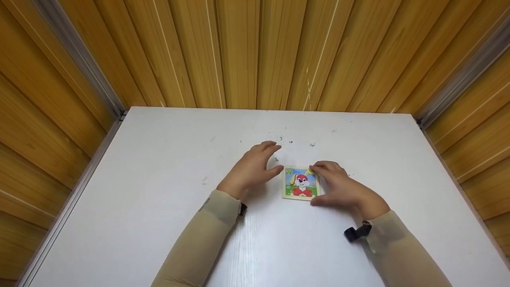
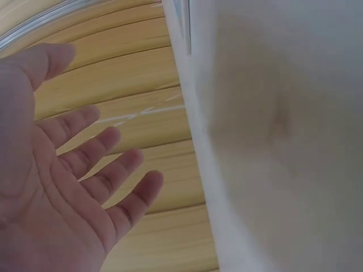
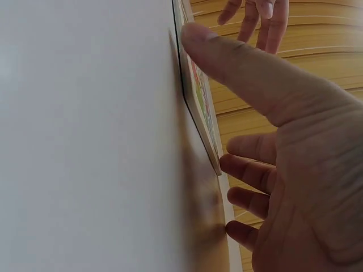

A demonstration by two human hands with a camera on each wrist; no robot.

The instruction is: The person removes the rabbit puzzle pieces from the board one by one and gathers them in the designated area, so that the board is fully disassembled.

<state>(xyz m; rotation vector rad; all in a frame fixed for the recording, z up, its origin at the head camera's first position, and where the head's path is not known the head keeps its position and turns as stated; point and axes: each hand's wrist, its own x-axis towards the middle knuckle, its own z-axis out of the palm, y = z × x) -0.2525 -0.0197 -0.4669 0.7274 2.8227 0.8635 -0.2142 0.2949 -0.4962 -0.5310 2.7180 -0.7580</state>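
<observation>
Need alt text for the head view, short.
Two hands flank a small square rabbit picture puzzle lying flat on a white table: the left hand rests open beside its left edge, the right hand touches its right edge and top corner. Both arms wear beige sleeves; wood-panelled walls surround the table.

Open tabletop all round, walls close behind

I see bare white table [image 1: 159,223] on every side of the rabbit puzzle [image 1: 301,183]; only my left hand [image 1: 251,169] and right hand [image 1: 340,187] flank it, and the wooden slat wall [image 1: 255,52] blocks the far edge.
</observation>
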